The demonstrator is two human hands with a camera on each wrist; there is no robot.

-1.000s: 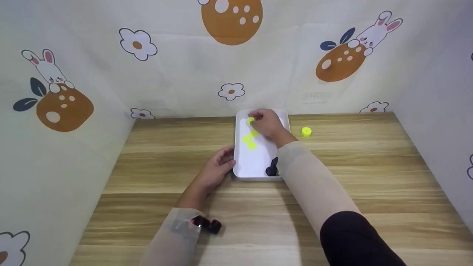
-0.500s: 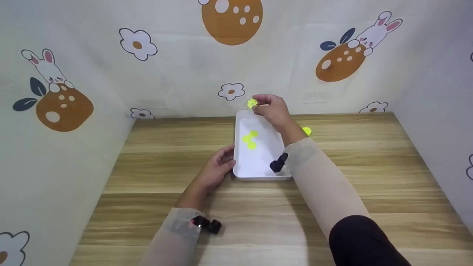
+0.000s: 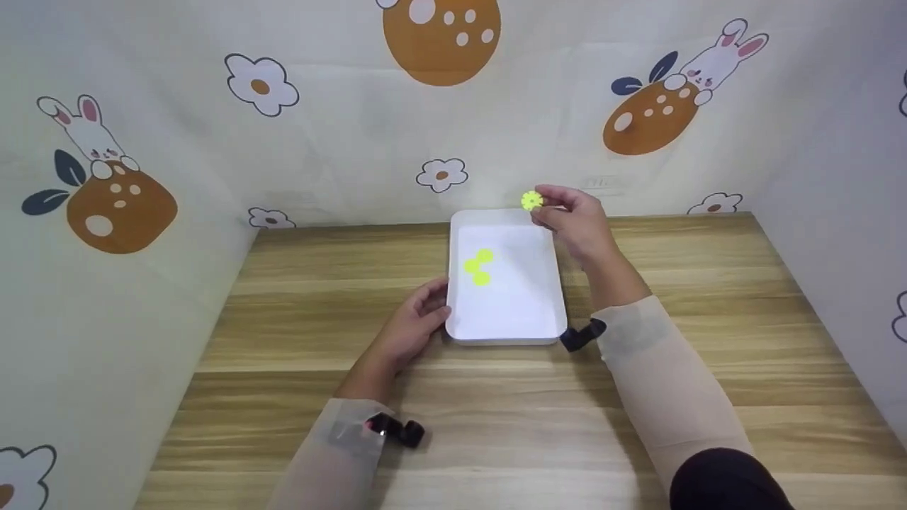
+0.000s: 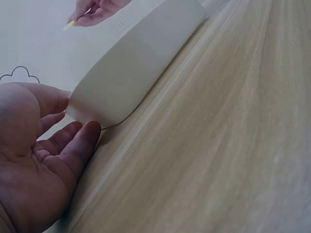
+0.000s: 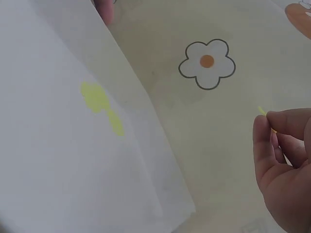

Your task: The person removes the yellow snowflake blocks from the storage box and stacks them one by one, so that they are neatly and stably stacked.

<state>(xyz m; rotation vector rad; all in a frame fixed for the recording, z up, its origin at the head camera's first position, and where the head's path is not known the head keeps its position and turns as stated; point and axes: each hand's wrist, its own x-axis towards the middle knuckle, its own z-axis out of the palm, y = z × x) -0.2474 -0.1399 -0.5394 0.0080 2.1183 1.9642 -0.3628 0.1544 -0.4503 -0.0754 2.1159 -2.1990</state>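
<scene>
My right hand (image 3: 582, 225) pinches a bright yellow notched disc (image 3: 532, 200) between thumb and fingertips, above the tray's far right corner. That disc shows nearly edge-on in the right wrist view, where my right hand (image 5: 286, 160) is at the right edge. Three yellow discs (image 3: 472, 266) lie together in the left part of the white tray (image 3: 510, 312), touching or overlapping. Beside the tray's left wall is my left hand (image 3: 414, 326), fingers loosely bent. In the left wrist view, the fingertips of my left hand (image 4: 43, 165) touch the outer wall of the tray (image 4: 131, 73).
The tray stands on a wood-grain table (image 3: 297, 304), near its back edge. A patterned cloth wall (image 3: 340, 127) rises behind the table, with more wall at both sides. A small black camera (image 3: 582, 335) on the right wrist hangs close to the tray's near right corner.
My right hand lifts the yellow disc from over the tray and carries it right. The yellow piece seen on the table right of the tray is now hidden behind that hand. My left hand stays put.
</scene>
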